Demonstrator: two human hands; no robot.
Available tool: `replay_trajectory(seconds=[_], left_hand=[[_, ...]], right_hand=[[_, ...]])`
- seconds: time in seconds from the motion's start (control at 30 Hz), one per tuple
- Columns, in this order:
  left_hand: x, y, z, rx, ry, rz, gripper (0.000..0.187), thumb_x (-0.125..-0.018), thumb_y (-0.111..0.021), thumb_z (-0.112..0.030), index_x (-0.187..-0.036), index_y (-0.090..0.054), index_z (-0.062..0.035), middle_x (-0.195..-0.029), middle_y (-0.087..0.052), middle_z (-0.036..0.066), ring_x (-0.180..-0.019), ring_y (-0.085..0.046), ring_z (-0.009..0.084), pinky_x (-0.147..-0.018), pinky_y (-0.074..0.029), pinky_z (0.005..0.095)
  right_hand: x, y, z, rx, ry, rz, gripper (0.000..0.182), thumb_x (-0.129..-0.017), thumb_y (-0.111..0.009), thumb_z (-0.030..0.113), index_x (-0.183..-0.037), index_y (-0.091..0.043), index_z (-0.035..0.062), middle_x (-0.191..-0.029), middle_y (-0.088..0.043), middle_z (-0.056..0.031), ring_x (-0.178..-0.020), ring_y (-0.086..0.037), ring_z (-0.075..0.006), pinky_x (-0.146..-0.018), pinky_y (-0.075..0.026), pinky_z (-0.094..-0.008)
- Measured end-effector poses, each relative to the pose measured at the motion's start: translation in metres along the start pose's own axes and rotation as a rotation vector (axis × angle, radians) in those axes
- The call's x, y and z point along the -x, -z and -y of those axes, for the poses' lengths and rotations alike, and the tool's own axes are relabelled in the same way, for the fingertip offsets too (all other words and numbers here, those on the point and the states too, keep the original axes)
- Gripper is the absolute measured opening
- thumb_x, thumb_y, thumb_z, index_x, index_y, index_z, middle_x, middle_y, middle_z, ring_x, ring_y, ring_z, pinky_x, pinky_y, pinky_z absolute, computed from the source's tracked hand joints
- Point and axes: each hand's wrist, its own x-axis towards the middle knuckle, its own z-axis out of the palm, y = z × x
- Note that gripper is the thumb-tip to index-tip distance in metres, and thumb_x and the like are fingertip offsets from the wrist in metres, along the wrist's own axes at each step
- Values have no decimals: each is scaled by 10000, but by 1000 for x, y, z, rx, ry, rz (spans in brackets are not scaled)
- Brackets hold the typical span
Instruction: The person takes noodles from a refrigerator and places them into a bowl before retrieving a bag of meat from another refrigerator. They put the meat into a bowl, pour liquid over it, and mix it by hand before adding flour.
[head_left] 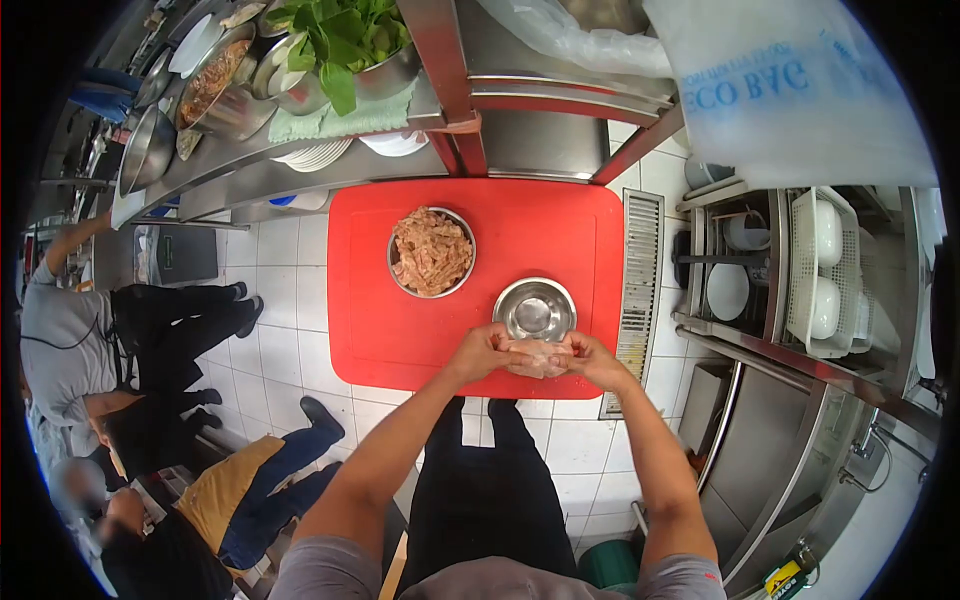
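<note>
Between my two hands, just in front of a steel bowl, is a thin, see-through piece that looks like a clear plastic bag [538,360]. My left hand [484,350] pinches its left side, fingers closed. On the opposite side, my right hand [592,360] grips it the same way. The steel bowl [536,309] has a bare, shiny inside and stands on a red cutting board [370,340]. Farther back and left on the board, another metal bowl [472,225] is heaped with raw meat strips [432,252].
A steel shelf at the upper left bears bowls and leafy greens [345,40]. A printed plastic bag [790,90] hangs at the upper right. Racks on the right hold a white basket [825,270] of dishes. Several people stand at the left, one in a grey shirt [70,340].
</note>
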Motion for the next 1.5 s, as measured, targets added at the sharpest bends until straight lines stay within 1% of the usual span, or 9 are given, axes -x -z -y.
replay_trajectory(seconds=[0.2, 0.37, 0.43, 0.53, 0.73, 0.83, 1.03, 1.3, 1.5], left_hand=[[-22, -21, 19, -270, 81, -391, 361, -723, -802, -225, -638, -502, -42, -638, -590, 82, -567, -560, 147, -515, -459, 322], [-38, -56, 6, -656, 112, -619, 255, -756, -733, -228, -807, -592, -22, -774, -656, 193, -744, -648, 398, -637, -516, 472], [-41, -57, 0, -721, 179, -575, 269, -760, -728, -217, -908, -595, -35, -814, -661, 197, -793, -658, 379, -676, -526, 464], [-43, -42, 23, -569, 108, -496, 301, -759, -722, -198, -991, -603, -47, -856, -668, 201, -809, -666, 358, -698, -533, 449], [-22, -25, 14, -172, 25, -400, 204, -771, -702, -141, -930, -674, -15, -785, -668, 188, -692, -662, 276, -648, -528, 362], [-23, -28, 11, -312, 21, -431, 169, -789, -677, -97, -932, -689, -8, -787, -668, 186, -678, -664, 264, -629, -524, 346], [-11, -59, -10, -527, -210, -478, 143, -818, -619, -106, -918, -694, -34, -892, -651, 204, -784, -642, 365, -686, -521, 438], [2, -16, 22, -263, 22, -750, 211, -824, -649, -180, -993, -655, -54, -864, -668, 149, -835, -655, 315, -710, -514, 398], [-42, -18, 113, -166, 301, -387, 379, -749, -722, -187, -1073, -597, -36, -910, -665, 140, -866, -642, 287, -761, -494, 396]], right_hand=[[-33, -36, -21, -136, -27, -491, 191, -862, -678, 172, -821, -565, 23, -793, -645, -99, -656, -637, -184, -610, -579, -362], [-43, -67, 8, 559, -70, -936, 268, -830, -641, 210, -792, -610, -54, -698, -625, -268, -636, -659, -363, -623, -547, -443], [-58, -66, -5, 659, -99, -1019, 276, -822, -608, 223, -796, -639, -49, -735, -618, -307, -730, -658, -407, -643, -539, -461], [-62, -52, -14, 670, -194, -878, 303, -856, -588, 210, -904, -594, -89, -814, -640, -297, -753, -676, -382, -651, -570, -423], [-36, -31, -10, -299, -26, -367, 332, -870, -594, 43, -1081, -407, -133, -1045, -553, -231, -825, -668, -321, -714, -613, -343], [-60, -20, -64, 32, 147, -470, 241, -835, -610, -20, -1003, -469, -118, -909, -617, -205, -774, -678, -291, -698, -605, -343], [-44, -76, 18, 534, 83, -976, 70, -841, -614, -8, -798, -563, -30, -573, -615, -113, -613, -676, -194, -551, -538, -323], [-14, -83, 16, 226, 234, -971, 119, -860, -616, 28, -781, -533, -5, -628, -626, -132, -569, -661, -167, -507, -516, -312], [5, -100, 12, 380, 340, -1098, 90, -844, -627, 9, -848, -538, -7, -767, -640, -121, -699, -674, -207, -568, -525, -312]])
